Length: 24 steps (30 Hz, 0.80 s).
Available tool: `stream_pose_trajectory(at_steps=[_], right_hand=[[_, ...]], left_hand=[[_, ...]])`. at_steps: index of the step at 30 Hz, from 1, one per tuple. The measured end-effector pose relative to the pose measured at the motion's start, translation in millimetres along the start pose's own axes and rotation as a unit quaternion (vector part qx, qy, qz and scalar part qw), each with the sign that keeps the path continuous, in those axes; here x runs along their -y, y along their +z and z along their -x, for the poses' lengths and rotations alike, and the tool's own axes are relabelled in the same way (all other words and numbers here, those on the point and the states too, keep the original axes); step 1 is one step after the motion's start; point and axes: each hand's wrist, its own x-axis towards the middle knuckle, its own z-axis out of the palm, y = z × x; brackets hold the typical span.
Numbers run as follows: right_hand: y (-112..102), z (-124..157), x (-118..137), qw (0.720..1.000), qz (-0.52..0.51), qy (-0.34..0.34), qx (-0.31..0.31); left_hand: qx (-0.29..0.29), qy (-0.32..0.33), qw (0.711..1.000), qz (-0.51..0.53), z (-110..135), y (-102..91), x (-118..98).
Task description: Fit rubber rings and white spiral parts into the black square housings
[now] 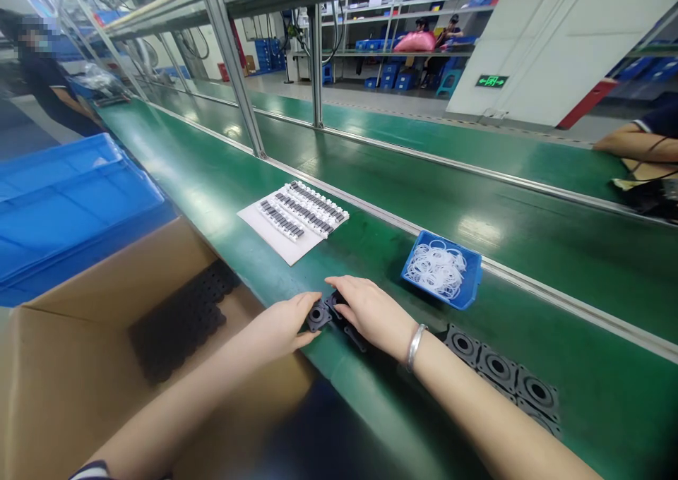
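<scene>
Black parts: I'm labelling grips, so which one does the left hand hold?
The part between thumb and fingers of the left hand; the others on the belt are at the right hand or farther right.

Head-worn view; forward (and angled downward).

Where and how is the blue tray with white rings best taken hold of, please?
Probably grip the blue tray by the rims at its left and right ends, coming from the near side. It stands upright on the green surface, with the metal rail close along its far side; its open top shows loose white rings, so a level two-sided grip seems safer.
</scene>
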Motion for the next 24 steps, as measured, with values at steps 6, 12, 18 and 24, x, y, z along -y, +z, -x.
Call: stream_pose_trajectory(at_steps=[6,12,18,24], right_hand=[[-39,23,-13,0.994,0.003,0.043,-0.099],[-71,97,-26,0.976,0.031,0.146,-0.159],[-59,182,-31,0.956,0.074,0.227,-0.170],[-38,228,-34,0.956,0.144,0.235,-0.098]], left_hand=[[0.032,0.052,0.995,0.073,-9,-2.9,-2],[0.093,0.092,0.975,0.177,-37,5.0,-2],[0.123,0.085,0.977,0.154,-44,5.7,-16],[0.091,0.180,0.979,-0.007,-62,-12.2,-31]])
